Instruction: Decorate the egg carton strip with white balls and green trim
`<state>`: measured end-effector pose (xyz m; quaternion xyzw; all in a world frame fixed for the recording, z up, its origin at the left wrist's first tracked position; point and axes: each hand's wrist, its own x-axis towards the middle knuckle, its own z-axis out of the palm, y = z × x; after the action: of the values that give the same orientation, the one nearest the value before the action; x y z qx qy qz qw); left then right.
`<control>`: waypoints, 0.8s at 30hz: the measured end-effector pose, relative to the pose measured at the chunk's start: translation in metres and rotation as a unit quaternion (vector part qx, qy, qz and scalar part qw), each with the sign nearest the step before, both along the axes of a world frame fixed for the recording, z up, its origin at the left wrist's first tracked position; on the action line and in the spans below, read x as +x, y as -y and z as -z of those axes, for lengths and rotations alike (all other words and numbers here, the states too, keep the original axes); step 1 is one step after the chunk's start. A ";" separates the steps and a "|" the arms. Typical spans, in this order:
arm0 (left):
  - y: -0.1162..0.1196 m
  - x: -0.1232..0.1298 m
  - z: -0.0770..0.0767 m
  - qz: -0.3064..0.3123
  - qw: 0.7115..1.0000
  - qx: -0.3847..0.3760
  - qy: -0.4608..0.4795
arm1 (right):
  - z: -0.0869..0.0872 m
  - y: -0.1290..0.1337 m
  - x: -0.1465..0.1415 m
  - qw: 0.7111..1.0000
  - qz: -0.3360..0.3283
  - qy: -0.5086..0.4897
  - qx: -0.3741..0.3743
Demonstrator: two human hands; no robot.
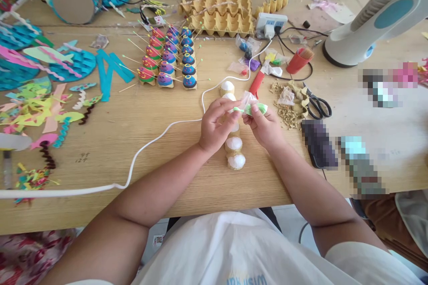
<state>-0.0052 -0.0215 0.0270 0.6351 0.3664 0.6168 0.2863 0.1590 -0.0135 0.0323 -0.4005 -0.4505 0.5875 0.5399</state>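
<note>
Over the table's middle, my right hand (267, 130) grips a lump of light green modelling clay (260, 109) in a clear plastic wrapper. Beside it, my left hand (214, 127) pinches a small bit of green clay (237, 109) between thumb and fingers. Below both hands runs a strip of egg-carton cups (236, 164) topped with white domes; my hands cover its middle part. Just beyond my fingers lies a red-handled tool (256, 84), its kind unclear.
Painted egg-carton cups with pins (166, 60) stand in rows behind. A white cable (143, 147) crosses the table left of my hands. On the right are black-handled scissors (319, 103), a red cup (300, 60) and a white fan (371, 22). Coloured paper cutouts (53, 107) cover the left.
</note>
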 end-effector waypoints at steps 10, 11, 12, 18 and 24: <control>-0.001 0.005 0.003 0.025 0.997 -0.076 0.017 | -0.007 -0.008 0.014 0.990 0.084 0.098 0.065; -0.002 0.005 0.005 0.022 0.996 -0.079 0.026 | -0.006 -0.011 0.017 0.985 0.105 0.109 0.082; -0.004 0.005 0.007 0.020 0.996 -0.082 0.040 | -0.004 -0.014 0.022 0.980 0.127 0.121 0.096; -0.009 0.003 0.012 -0.022 0.995 -0.067 0.064 | 0.005 -0.031 0.045 0.907 0.165 0.369 0.116; -0.012 0.002 0.010 -0.028 0.991 -0.092 0.096 | 0.007 -0.034 0.048 0.858 0.130 0.492 0.070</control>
<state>-0.0035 -0.0091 0.0171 0.5337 0.4099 0.6460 0.3603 0.2073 0.0203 0.0252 -0.6535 -0.6411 0.2051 0.3462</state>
